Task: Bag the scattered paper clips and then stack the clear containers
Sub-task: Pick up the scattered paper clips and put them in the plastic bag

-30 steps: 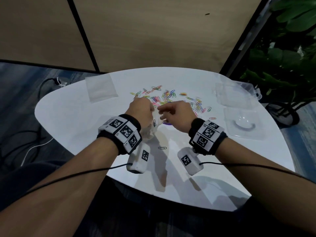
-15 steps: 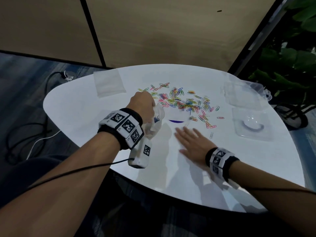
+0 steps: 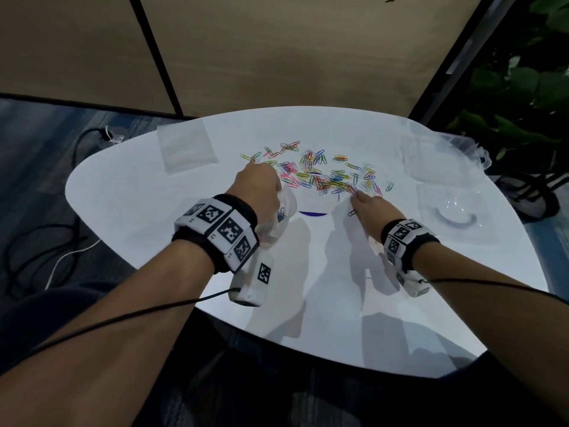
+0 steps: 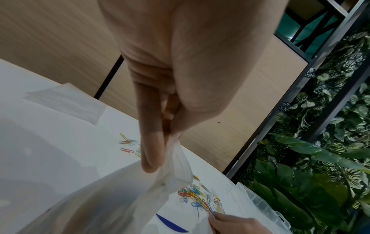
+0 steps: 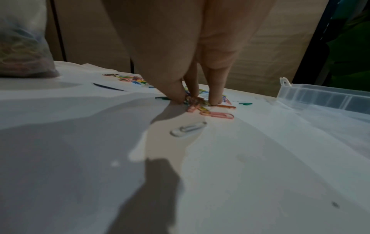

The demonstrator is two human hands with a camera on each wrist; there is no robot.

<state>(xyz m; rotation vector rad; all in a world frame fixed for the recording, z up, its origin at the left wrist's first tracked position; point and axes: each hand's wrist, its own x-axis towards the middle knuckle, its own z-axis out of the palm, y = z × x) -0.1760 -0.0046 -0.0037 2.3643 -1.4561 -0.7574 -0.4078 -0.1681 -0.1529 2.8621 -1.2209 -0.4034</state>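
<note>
Many coloured paper clips (image 3: 320,174) lie scattered mid-table. My left hand (image 3: 261,186) holds a translucent plastic bag (image 3: 284,211) upright beside the pile. In the left wrist view its fingers (image 4: 152,155) pinch the bag's rim (image 4: 176,158). Clips show through the bag (image 5: 22,47). My right hand (image 3: 361,198) reaches to the pile's near right edge, where thumb and fingertips (image 5: 194,96) close around a small bunch of clips (image 5: 195,101). Two clear containers sit at the right: a compartment box (image 3: 440,155) and a flat one (image 3: 452,211).
A stack of spare clear bags (image 3: 186,146) lies at the table's far left. A loose white clip (image 5: 188,129) and pink clips (image 5: 218,114) lie just behind my right fingers. A dark blue mark (image 3: 312,214) is on the table. Plants (image 3: 523,87) stand right of the table.
My right hand left the bag's mouth, dropped flat onto the table, then slid forward to the clip pile and closed on some clips. The left hand kept holding the bag.
</note>
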